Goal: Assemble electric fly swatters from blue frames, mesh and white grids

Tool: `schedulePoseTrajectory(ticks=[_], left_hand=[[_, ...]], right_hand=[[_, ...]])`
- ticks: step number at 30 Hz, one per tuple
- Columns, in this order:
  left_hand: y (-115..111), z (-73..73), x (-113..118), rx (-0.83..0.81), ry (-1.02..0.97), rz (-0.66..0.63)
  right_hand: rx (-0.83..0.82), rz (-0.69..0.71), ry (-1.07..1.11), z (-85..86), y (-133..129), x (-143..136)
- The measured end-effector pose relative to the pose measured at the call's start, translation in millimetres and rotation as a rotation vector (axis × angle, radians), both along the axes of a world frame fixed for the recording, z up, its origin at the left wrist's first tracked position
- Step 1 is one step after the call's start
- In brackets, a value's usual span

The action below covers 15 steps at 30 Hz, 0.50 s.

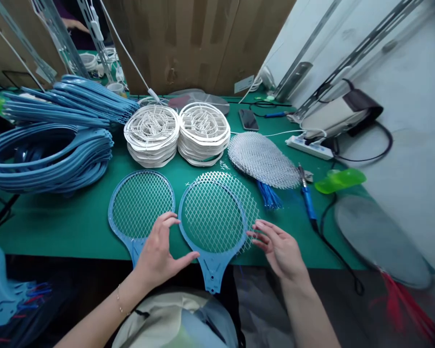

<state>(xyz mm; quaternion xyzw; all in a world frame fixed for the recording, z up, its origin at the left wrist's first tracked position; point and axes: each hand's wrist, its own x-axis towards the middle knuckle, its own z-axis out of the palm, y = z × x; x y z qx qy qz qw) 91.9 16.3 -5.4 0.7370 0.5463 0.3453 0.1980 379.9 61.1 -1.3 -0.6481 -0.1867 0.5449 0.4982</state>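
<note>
A blue racket frame (pixel 217 265) lies at the front edge of the green table, its handle end towards me. A silvery wire mesh sheet (pixel 213 217) spans it off-centre, sticking out past the rim at top and right. My right hand (pixel 275 244) has its fingertips closed at the mesh's right edge; the thumb is mostly hidden. My left hand (pixel 163 249) is beside the frame's left rim, thumb and fingers spread, holding nothing. To its left lies a second blue racket frame (pixel 111 212) with mesh fitted inside the rim, partly covered by that hand.
Stacked white rings (pixel 152 128) stand behind the frames, with blue frames (pixel 76 159) piled left. Right are a mesh stack (pixel 263 157) over blue wires (pixel 268 195), a soldering iron (pixel 307 198) with its cord, a phone (pixel 248 119) and a power strip (pixel 309 146).
</note>
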Motion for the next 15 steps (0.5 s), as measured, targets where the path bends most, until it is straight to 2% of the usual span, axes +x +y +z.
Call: schedulePoseTrajectory(ticks=[3, 7, 11, 15], left_hand=[[2, 0.2, 6, 0.010, 0.049, 0.033], [5, -2.1, 14, -0.032, 0.104, -0.016], [6, -3.4, 17, -0.035, 0.180, -0.056], [9, -3.9, 18, -0.055, 0.255, -0.057]], right_hand=[[-0.018, -0.012, 0.036, -9.6, -6, -14], [-0.018, -0.070, 0.028, -20.9, -13, -25], [0.027, -0.078, 0.045, -23.6, -18, -25], [0.008, -0.070, -0.028, -26.2, -20, -29]])
